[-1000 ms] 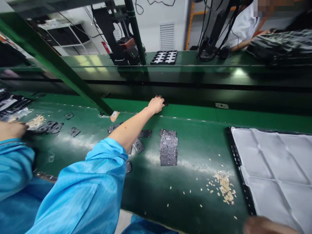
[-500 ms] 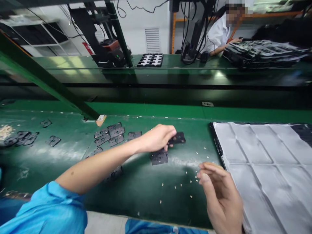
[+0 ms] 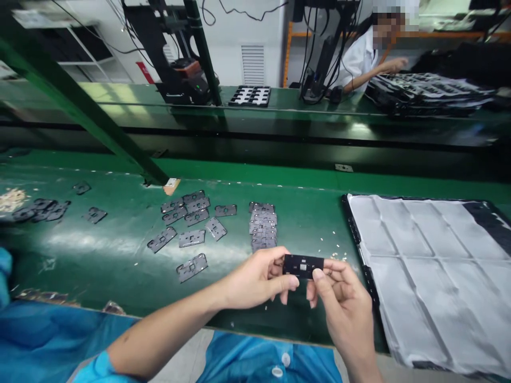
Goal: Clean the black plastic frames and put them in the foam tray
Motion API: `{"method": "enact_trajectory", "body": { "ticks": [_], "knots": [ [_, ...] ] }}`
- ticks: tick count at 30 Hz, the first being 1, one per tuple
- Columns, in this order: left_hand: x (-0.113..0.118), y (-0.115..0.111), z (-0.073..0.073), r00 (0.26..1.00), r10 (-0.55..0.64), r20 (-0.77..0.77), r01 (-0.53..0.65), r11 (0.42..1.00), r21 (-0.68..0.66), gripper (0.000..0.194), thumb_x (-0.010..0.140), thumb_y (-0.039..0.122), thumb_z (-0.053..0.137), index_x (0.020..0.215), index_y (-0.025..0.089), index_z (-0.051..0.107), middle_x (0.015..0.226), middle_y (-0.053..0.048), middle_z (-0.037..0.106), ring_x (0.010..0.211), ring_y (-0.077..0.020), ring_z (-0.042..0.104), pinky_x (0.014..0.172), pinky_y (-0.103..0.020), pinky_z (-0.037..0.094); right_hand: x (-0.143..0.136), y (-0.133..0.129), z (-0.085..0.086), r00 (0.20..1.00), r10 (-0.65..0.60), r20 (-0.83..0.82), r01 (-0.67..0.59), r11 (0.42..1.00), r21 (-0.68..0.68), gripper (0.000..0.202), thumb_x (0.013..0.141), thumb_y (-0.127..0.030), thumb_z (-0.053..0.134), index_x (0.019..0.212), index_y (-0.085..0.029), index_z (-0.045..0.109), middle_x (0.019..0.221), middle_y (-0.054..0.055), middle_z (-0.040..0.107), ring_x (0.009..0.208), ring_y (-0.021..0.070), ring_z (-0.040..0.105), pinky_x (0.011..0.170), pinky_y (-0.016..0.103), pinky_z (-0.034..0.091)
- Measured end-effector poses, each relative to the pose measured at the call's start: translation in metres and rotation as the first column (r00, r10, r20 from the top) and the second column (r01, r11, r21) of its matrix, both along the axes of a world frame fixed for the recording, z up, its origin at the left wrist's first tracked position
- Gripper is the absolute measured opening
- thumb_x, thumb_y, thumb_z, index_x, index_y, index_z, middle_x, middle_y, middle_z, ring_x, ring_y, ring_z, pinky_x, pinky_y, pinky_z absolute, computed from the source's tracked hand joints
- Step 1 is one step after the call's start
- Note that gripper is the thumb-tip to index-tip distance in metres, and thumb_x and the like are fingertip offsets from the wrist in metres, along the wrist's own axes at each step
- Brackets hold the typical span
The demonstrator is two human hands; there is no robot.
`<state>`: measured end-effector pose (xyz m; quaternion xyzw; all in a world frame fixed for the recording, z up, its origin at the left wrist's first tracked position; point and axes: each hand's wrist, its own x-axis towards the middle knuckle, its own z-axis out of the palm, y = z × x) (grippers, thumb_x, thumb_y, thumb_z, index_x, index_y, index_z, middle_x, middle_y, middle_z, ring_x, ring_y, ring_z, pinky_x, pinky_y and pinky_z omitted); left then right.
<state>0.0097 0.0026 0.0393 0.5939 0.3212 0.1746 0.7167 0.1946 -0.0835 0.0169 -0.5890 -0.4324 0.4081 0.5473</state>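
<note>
A flat black rectangular plate (image 3: 297, 266) with small cut-outs and a pale square near its middle is held up above the bench. My left hand (image 3: 265, 279) pinches its left end between thumb and fingers. At the right end, my right hand (image 3: 345, 298) grips it with the thumb on the near face. Just beyond my left hand lies an overlapping row of similar dark plates (image 3: 263, 226). More loose plates (image 3: 191, 238) are scattered to the left of that row. Tiny pale pieces (image 3: 337, 256) lie past my right hand, partly hidden by it.
On the right stands a large black tray covered with a grey sheet (image 3: 431, 266). A green post (image 3: 99, 127) slants across the left side, near a pale pile (image 3: 11, 199). Across the line, a person in white (image 3: 359, 58) sits by stacked trays (image 3: 427, 93).
My left hand has drawn the black plate back towards me, uncovering the row. My right hand has moved left and closed on the plate's other end.
</note>
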Motion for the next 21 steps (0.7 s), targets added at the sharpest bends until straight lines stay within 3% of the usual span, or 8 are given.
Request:
{"method": "enact_trajectory", "body": {
  "ticks": [4,7,9,12,15,17,19,21],
  "knots": [
    [-0.005,-0.009,0.001,0.985,0.045,-0.166,-0.007,0.974,0.226,0.011,0.097,0.026,0.063,0.09,0.019,0.057,0.063,0.006,0.058,0.055,-0.0105,0.055,0.055,-0.022,0.041,0.002,0.001,0.001,0.943,0.011,0.334,-0.048,0.993,0.105,0.026,0.097,-0.035,0.073,0.121,-0.024,0.069,0.104,0.008,0.076,0.083,0.0204,0.072,0.072,0.032,0.06],
    [-0.008,-0.007,0.009,0.972,0.085,-0.22,0.002,0.93,0.369,0.01,0.093,0.021,0.062,0.085,0.02,0.058,0.064,0.006,0.052,0.057,-0.0104,0.049,0.054,-0.023,0.036,0.0,0.005,0.005,0.859,0.06,0.508,-0.188,0.96,0.205,0.007,0.1,-0.027,0.068,0.104,-0.025,0.074,0.102,0.006,0.073,0.09,0.0216,0.068,0.079,0.034,0.056],
    [-0.009,-0.007,0.011,0.965,0.189,-0.185,-0.09,0.893,0.442,0.012,0.094,0.022,0.063,0.082,0.02,0.059,0.069,0.005,0.052,0.061,-0.0114,0.05,0.057,-0.024,0.038,-0.004,0.004,0.004,0.865,0.07,0.497,-0.202,0.955,0.217,0.012,0.103,-0.024,0.065,0.093,-0.024,0.072,0.095,0.005,0.072,0.087,0.0207,0.067,0.076,0.032,0.055],
    [-0.009,-0.008,0.009,0.959,0.265,-0.101,-0.159,0.797,0.582,0.013,0.097,0.022,0.062,0.084,0.02,0.06,0.085,0.0,0.058,0.078,-0.0155,0.057,0.071,-0.027,0.047,-0.005,0.001,-0.001,0.904,0.139,0.405,-0.205,0.971,0.125,0.01,0.104,-0.028,0.064,0.097,-0.023,0.069,0.094,0.005,0.071,0.081,0.019,0.067,0.07,0.029,0.056],
    [-0.009,-0.01,0.009,0.973,0.122,-0.196,0.049,0.719,0.693,0.009,0.101,0.019,0.055,0.094,0.022,0.06,0.099,-0.004,0.063,0.09,-0.0193,0.061,0.081,-0.031,0.051,0.0,-0.002,-0.002,0.888,0.195,0.417,-0.233,0.972,0.04,0.014,0.102,-0.032,0.067,0.113,-0.024,0.07,0.093,0.004,0.071,0.076,0.0184,0.067,0.068,0.03,0.057],
    [-0.009,-0.012,0.01,0.956,0.042,-0.29,0.182,0.688,0.702,0.011,0.104,0.018,0.051,0.097,0.022,0.06,0.099,-0.004,0.063,0.087,-0.0201,0.061,0.079,-0.032,0.05,0.004,-0.002,0.003,0.873,0.198,0.445,-0.237,0.971,0.034,0.012,0.101,-0.033,0.068,0.109,-0.024,0.071,0.091,0.004,0.072,0.076,0.0187,0.069,0.07,0.03,0.058],
    [-0.01,-0.014,0.011,0.96,0.052,-0.277,0.157,0.719,0.677,0.011,0.105,0.022,0.051,0.1,0.022,0.06,0.098,-0.004,0.065,0.087,-0.0201,0.062,0.079,-0.032,0.05,0.004,-0.002,0.008,0.903,0.188,0.386,-0.224,0.973,0.052,0.01,0.101,-0.033,0.069,0.098,-0.024,0.071,0.086,0.003,0.073,0.074,0.0184,0.072,0.068,0.029,0.06],
    [-0.011,-0.018,0.007,0.973,0.117,-0.199,0.027,0.796,0.604,0.008,0.106,0.027,0.054,0.106,0.022,0.061,0.101,-0.004,0.067,0.09,-0.0196,0.063,0.081,-0.032,0.05,0.0,-0.003,0.01,0.961,0.129,0.244,-0.148,0.987,0.062,0.012,0.1,-0.034,0.071,0.096,-0.023,0.069,0.079,0.001,0.073,0.068,0.0171,0.073,0.063,0.026,0.061]
  ]
}}
